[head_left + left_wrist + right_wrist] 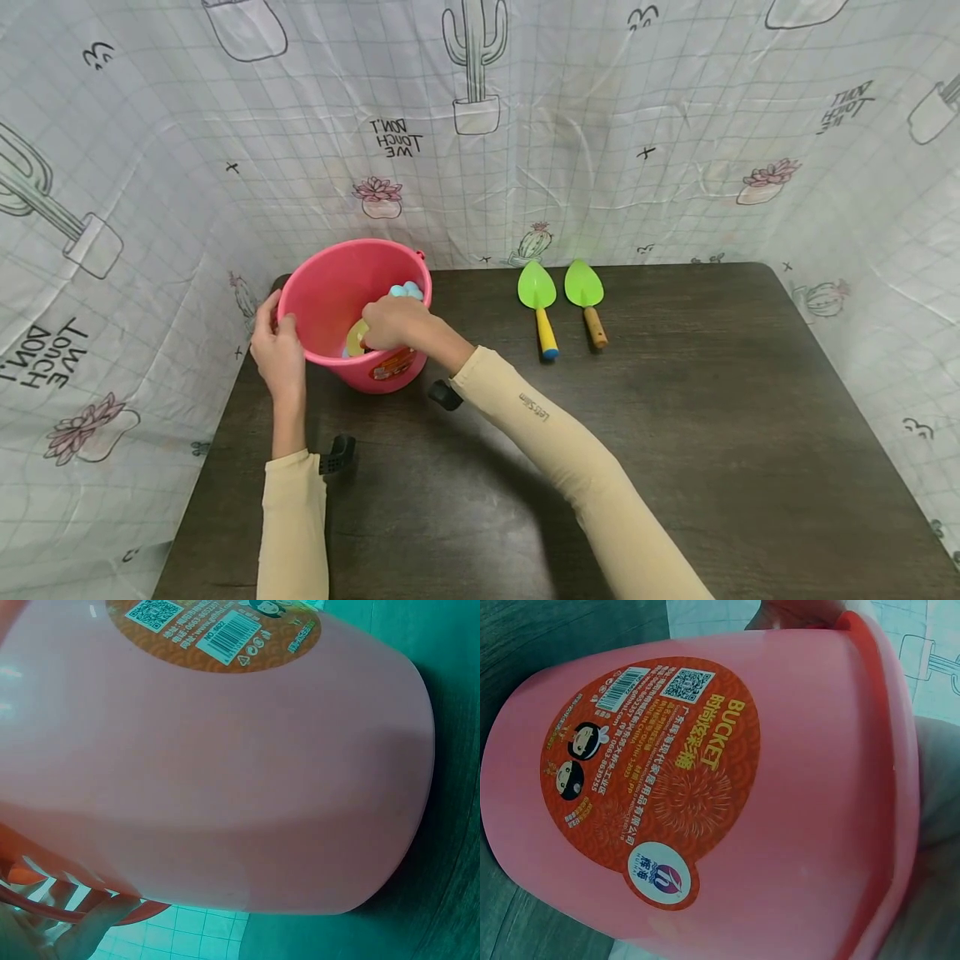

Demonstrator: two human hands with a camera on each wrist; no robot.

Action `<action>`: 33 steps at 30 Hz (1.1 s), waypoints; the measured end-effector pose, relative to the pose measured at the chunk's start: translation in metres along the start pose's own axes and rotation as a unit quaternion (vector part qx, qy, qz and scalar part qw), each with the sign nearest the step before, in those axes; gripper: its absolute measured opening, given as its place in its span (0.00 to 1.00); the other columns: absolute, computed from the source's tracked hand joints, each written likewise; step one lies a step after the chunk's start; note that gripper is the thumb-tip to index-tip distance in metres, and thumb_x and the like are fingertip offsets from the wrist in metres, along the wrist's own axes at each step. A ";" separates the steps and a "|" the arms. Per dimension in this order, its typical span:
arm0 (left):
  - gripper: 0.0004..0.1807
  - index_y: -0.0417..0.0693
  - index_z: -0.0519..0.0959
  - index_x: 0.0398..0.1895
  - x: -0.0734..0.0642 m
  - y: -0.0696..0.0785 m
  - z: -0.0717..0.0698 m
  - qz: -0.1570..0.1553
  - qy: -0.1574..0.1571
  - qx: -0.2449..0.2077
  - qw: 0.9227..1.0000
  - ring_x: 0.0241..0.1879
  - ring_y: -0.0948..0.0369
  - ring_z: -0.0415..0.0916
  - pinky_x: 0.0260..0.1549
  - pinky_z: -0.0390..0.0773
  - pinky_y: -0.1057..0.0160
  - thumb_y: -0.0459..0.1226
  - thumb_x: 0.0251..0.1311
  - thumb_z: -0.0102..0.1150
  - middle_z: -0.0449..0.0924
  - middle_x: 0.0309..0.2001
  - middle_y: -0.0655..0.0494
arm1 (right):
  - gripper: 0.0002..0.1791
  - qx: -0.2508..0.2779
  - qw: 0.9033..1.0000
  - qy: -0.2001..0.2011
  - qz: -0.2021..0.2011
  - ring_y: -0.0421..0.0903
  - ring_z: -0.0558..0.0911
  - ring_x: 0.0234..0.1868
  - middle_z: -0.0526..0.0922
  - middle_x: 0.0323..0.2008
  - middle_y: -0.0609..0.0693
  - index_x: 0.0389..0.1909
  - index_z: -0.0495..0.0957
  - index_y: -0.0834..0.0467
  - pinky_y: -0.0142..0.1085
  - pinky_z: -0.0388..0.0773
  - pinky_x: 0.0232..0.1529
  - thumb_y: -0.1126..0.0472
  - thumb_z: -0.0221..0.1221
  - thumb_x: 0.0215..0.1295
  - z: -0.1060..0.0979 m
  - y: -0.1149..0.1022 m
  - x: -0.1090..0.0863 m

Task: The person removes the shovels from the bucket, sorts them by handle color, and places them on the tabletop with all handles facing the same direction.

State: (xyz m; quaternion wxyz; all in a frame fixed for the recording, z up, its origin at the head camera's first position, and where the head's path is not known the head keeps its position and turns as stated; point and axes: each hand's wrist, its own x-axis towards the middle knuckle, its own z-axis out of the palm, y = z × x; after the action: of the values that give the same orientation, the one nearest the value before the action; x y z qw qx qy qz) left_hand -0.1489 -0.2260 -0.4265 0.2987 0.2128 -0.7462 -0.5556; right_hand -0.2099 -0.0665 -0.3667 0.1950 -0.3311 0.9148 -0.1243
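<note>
I see L hand [277,348] gripping a round pink plastic bucket [318,287] by its rim; R hand [397,323] dips inside nr a yellow obj [356,339], can't tell its grip.

The person standing here wears 2 close-fitting cream-yellow sleeves, 1 on each arm. The left sleeve [294,529] ends at the wrist in a plain hemmed cuff; the right sleeve [573,467] matches it, wrinkling slightly near the elbow, with small dark lettering [534,407] reading roughly "LetsSlim" along the forearm. 1 small black device [341,453] juts out beside the left cuff, and a 2nd black unit [446,395] sits by the right.
</note>
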 end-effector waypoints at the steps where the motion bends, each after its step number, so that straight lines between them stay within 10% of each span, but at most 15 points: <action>1: 0.21 0.55 0.73 0.63 0.000 0.000 0.000 0.001 0.000 0.001 1.000 0.50 0.60 0.73 0.47 0.75 0.61 0.38 0.69 0.45 0.76 0.57 0.56 | 0.12 0.002 1.000 -0.004 0.001 0.42 0.72 0.21 0.70 0.17 0.47 0.24 0.73 0.55 0.30 0.69 0.26 0.52 0.62 0.58 0.000 0.000 0.001; 33: 0.21 0.55 0.72 0.64 0.001 -0.003 0.000 0.003 -0.009 -0.011 1.000 0.52 0.59 0.73 0.50 0.75 0.56 0.38 0.69 0.45 0.75 0.58 0.55 | 0.06 -0.028 0.990 -0.132 0.035 0.42 0.74 0.30 0.72 0.27 0.48 0.38 0.75 0.57 0.28 0.70 0.29 0.61 0.58 0.62 -0.002 -0.001 0.026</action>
State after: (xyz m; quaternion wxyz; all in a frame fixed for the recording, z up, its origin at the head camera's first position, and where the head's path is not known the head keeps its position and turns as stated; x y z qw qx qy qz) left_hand -0.1500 -0.2278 -0.4290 0.2958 0.2022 -0.7430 -0.5653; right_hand -0.2285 -0.0836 -0.3721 0.3086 -0.3173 0.8954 -0.0472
